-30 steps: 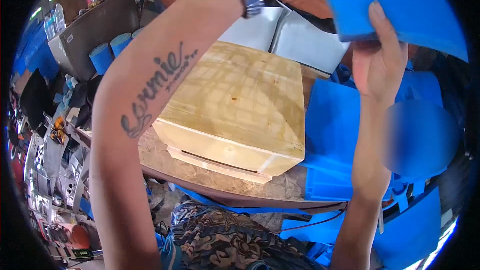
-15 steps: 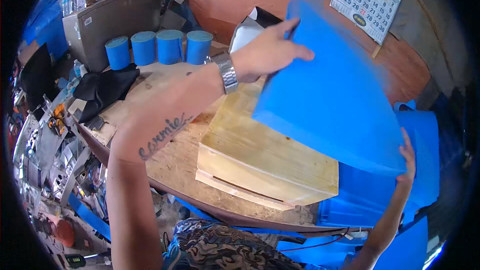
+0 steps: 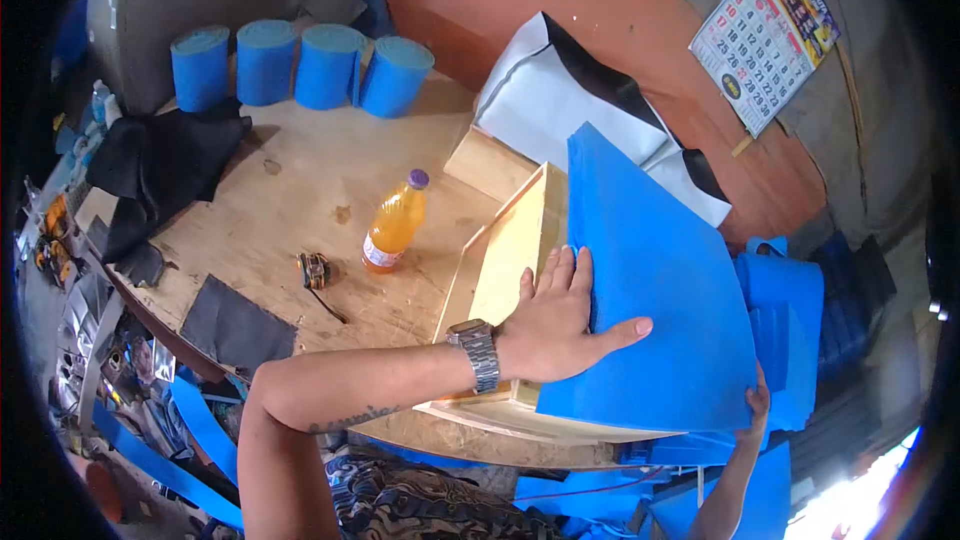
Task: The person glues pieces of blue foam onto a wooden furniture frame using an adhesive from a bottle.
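A large blue foam sheet (image 3: pixel 655 310), its outer edge curved, lies over the right part of a pale wooden box frame (image 3: pixel 490 250). My left hand (image 3: pixel 560 325), with a metal watch at the wrist, rests at the foam's left edge. Its fingers are stretched out along that side, and the thumb lies on the top face. At the lower right corner, my right hand (image 3: pixel 758 405) holds the foam's edge with its fingers; the rest of that grip is partly hidden. Left of the foam, the frame's inner panel and raised rim show.
An orange drink bottle (image 3: pixel 398 220) and a tape measure (image 3: pixel 314 270) stand left of the frame. Several blue foam rolls (image 3: pixel 330 62) line the table's back. Black cloth (image 3: pixel 165 160) lies at left, white-and-black sheeting (image 3: pixel 580 90) behind, more blue foam (image 3: pixel 785 320) at right.
The foam sheet has come down from a raised, tilted position onto the wooden frame. My left hand has moved lower, from gripping its upper edge to lying spread along its side. The view has shifted.
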{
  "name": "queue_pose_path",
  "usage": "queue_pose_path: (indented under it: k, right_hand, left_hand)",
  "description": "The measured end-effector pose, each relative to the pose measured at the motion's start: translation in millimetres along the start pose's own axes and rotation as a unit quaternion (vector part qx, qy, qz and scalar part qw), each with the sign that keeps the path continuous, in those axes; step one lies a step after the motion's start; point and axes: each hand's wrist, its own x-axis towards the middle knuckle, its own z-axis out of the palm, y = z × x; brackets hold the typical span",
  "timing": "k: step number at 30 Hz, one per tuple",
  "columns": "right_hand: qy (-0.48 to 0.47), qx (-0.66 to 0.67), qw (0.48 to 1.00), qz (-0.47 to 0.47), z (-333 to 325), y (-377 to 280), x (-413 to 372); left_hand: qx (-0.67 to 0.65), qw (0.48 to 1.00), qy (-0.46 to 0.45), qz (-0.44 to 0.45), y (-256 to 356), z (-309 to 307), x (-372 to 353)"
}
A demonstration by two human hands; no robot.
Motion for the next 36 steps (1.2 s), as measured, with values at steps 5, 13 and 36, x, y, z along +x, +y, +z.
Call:
queue_pose_path:
  k: [5, 13, 36]
  right_hand:
    - [0.060, 0.170, 0.973, 0.145, 47.3, -66.3, 1.5]
    - [0.073, 0.175, 0.970, 0.152, 49.8, -46.6, 10.5]
    - [0.023, 0.208, 0.958, 0.195, 44.0, -15.9, 12.5]
  left_hand:
    - [-0.009, 0.999, -0.029, -0.017, -12.2, -2.7, -9.3]
    - [-0.027, 0.999, -0.007, -0.028, -30.2, -3.0, -0.7]
    - [0.006, 0.999, 0.042, -0.017, -45.0, 19.3, 5.8]
